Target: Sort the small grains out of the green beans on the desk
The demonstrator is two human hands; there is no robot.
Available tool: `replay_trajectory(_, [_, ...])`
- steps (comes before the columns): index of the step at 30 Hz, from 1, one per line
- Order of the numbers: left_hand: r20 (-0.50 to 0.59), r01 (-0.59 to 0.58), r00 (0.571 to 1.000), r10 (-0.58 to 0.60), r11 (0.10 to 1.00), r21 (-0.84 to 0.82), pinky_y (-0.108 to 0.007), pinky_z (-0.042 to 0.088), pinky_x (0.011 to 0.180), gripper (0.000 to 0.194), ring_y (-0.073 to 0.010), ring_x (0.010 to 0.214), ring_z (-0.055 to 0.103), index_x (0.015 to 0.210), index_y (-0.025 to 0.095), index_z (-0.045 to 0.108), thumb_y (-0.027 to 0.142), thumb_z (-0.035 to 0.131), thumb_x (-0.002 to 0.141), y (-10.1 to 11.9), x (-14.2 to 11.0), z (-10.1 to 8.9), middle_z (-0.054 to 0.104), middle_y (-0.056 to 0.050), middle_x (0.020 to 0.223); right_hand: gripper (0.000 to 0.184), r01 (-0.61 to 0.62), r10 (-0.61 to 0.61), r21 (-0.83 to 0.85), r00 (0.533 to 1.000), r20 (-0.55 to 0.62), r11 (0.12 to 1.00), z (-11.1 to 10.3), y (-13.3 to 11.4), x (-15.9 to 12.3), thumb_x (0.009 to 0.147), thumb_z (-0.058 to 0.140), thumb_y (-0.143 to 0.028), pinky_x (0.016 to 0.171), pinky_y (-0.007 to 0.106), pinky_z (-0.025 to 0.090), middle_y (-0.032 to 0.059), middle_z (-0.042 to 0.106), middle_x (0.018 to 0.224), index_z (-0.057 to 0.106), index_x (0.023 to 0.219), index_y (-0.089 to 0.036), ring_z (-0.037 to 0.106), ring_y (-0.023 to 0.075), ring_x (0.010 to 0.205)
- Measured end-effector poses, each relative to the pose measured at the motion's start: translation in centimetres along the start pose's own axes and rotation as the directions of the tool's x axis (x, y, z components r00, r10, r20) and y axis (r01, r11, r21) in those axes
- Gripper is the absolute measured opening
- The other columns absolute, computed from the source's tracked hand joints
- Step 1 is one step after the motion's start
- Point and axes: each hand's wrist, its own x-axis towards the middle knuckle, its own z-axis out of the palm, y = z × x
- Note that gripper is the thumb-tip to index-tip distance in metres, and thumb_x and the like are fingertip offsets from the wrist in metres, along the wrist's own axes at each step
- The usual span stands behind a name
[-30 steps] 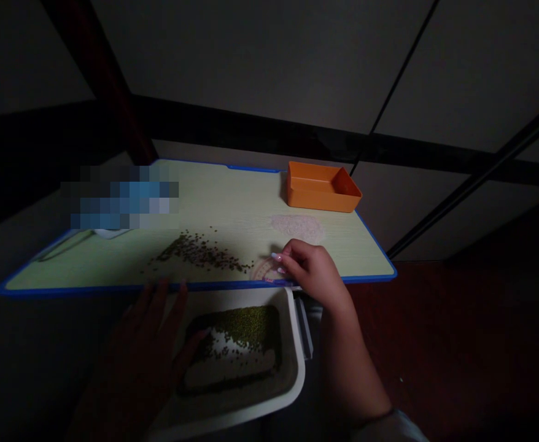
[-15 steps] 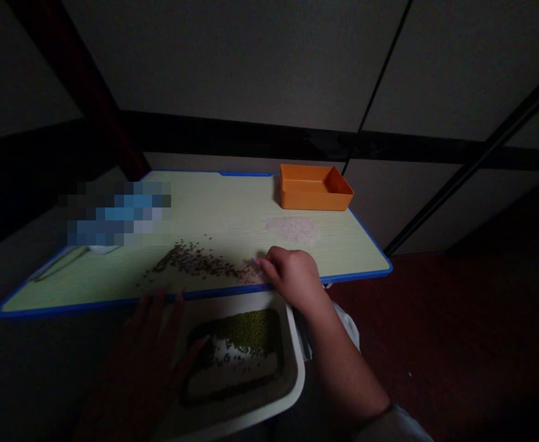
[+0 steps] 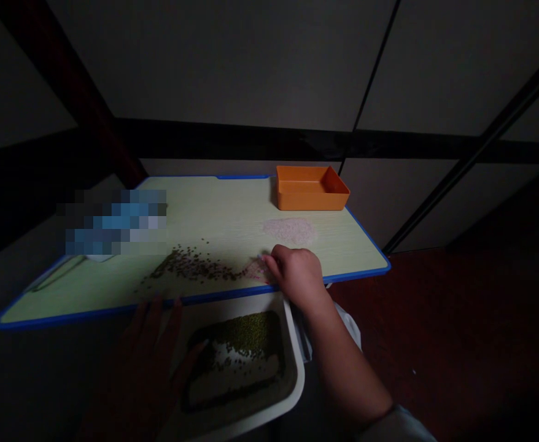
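Observation:
My right hand (image 3: 301, 273) rests at the near edge of a small table (image 3: 214, 212) with a pale top and blue rim. Its fingers are curled, thumb and forefinger together, beside a thin patch of pinkish grains (image 3: 256, 269). Whatever the fingertips hold is hidden. Dark beans (image 3: 193, 264) lie scattered to the left of that patch. In shadow, my left hand (image 3: 143, 356) has its fingers spread at the left side of a white basin (image 3: 297, 374), its thumb over the inside. Green beans (image 3: 251, 331) cover part of the basin's floor, mostly at the far side.
An orange box (image 3: 313, 201) stands at the table's back right corner. A flat heap of pale grains (image 3: 290, 229) lies in front of it. A blurred-out bluish object (image 3: 122, 221) sits at the left. Cabinet panels (image 3: 232, 67) rise behind the table.
My right hand has shifted slightly to the right along the table edge, and a little more of the pinkish patch shows. My left hand keeps its place by the basin.

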Motion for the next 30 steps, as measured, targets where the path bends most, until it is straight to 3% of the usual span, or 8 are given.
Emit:
replay_trajectory(8, [0.126, -0.003, 0.992, 0.010, 0.999, -0.049, -0.064, 0.051, 0.108, 0.079, -0.0413, 0.158, 0.023, 0.161, 0.022, 0.011, 0.056, 0.036, 0.094, -0.5, -0.2, -0.1, 0.036, -0.024, 0.165, 0.034, -0.052, 0.053, 0.023, 0.997, -0.061, 0.998, 0.4, 1.2, 0.7, 0.102, 0.053, -0.043, 0.059, 0.032, 0.023, 0.0092, 0.076, 0.076, 0.072, 0.085, -0.020, 0.063, 0.0201, 0.065])
replay_trajectory(10, [0.095, 0.078, 0.993, -0.075, 0.997, -0.025, -0.065, 0.050, 0.109, 0.080, -0.0411, 0.157, 0.026, 0.161, 0.024, 0.013, 0.057, 0.039, 0.093, -0.6, -0.3, 0.1, 0.034, -0.022, 0.166, 0.033, -0.050, 0.056, 0.086, 0.996, -0.073, 0.995, 0.3, 1.6, 0.7, 0.101, 0.055, -0.041, 0.058, 0.031, 0.022, 0.0079, 0.074, 0.074, 0.071, 0.082, -0.020, 0.062, 0.0193, 0.065])
replay_trajectory(13, [0.076, 0.005, 0.997, -0.003, 1.000, -0.022, -0.065, 0.050, 0.108, 0.075, -0.0432, 0.156, 0.026, 0.158, 0.018, 0.023, 0.052, 0.041, 0.093, -1.0, -0.8, 0.3, 0.034, -0.026, 0.165, 0.031, -0.081, 0.102, 0.197, 0.990, -0.098, 0.977, -0.2, 2.4, 0.6, 0.101, 0.054, -0.038, 0.058, 0.029, 0.024, 0.0064, 0.073, 0.073, 0.069, 0.081, -0.020, 0.060, 0.0183, 0.065])
replay_trajectory(17, [0.102, -0.161, 0.981, 0.163, 0.987, -0.024, -0.068, 0.045, 0.113, 0.049, -0.0393, 0.161, 0.013, 0.141, 0.031, 0.053, 0.034, 0.043, 0.093, -2.0, -1.5, 0.2, 0.048, -0.014, 0.159, 0.030, -0.116, 0.151, 0.279, 0.983, -0.104, 0.953, -0.8, 3.4, 0.3, 0.100, 0.055, -0.036, 0.059, 0.028, 0.026, 0.0050, 0.070, 0.070, 0.067, 0.078, -0.020, 0.056, 0.0175, 0.064])
replay_trajectory(20, [0.107, -0.191, 0.976, 0.190, 0.982, -0.001, -0.068, 0.043, 0.114, 0.044, -0.0389, 0.161, 0.012, 0.134, 0.031, 0.059, 0.034, 0.044, 0.093, -2.4, -1.6, 0.1, 0.051, -0.013, 0.157, 0.029, -0.038, 0.074, 0.333, 0.993, -0.096, 0.942, -0.9, 3.7, 0.2, 0.100, 0.057, -0.035, 0.060, 0.028, 0.027, 0.0033, 0.068, 0.070, 0.065, 0.076, -0.020, 0.054, 0.0162, 0.064])
replay_trajectory(24, [0.096, -0.142, 0.986, 0.137, 0.989, 0.048, -0.060, 0.050, 0.108, 0.057, -0.0388, 0.159, 0.023, 0.146, 0.023, 0.047, 0.045, 0.043, 0.094, -2.5, -1.2, -0.1, 0.052, -0.019, 0.155, 0.027, 0.107, -0.056, 0.351, 0.987, -0.152, 0.930, -1.0, 3.0, -0.1, 0.101, 0.058, -0.033, 0.064, 0.027, 0.031, 0.0025, 0.069, 0.073, 0.065, 0.078, -0.020, 0.057, 0.0157, 0.070])
replay_trajectory(26, [0.109, -0.200, 0.975, 0.195, 0.979, 0.034, -0.059, 0.050, 0.108, 0.056, -0.0385, 0.158, 0.027, 0.147, 0.025, 0.047, 0.043, 0.044, 0.094, -2.5, -0.9, -0.2, 0.055, -0.018, 0.152, 0.028, 0.164, -0.114, 0.278, 0.976, -0.188, 0.947, -1.0, 2.3, -0.3, 0.101, 0.060, -0.035, 0.066, 0.028, 0.032, 0.0032, 0.069, 0.075, 0.066, 0.078, -0.020, 0.058, 0.0163, 0.072])
replay_trajectory(30, [0.090, -0.090, 0.992, 0.084, 0.994, 0.064, -0.054, 0.053, 0.106, 0.067, -0.0369, 0.151, 0.041, 0.153, 0.021, 0.037, 0.049, 0.045, 0.092, -2.4, -0.6, -0.4, 0.051, -0.019, 0.156, 0.032, 0.368, -0.339, 0.099, 0.914, -0.224, 0.925, -0.1, 1.0, -1.1, 0.099, 0.063, -0.039, 0.067, 0.032, 0.035, 0.0033, 0.070, 0.071, 0.069, 0.074, -0.021, 0.058, 0.0171, 0.070])
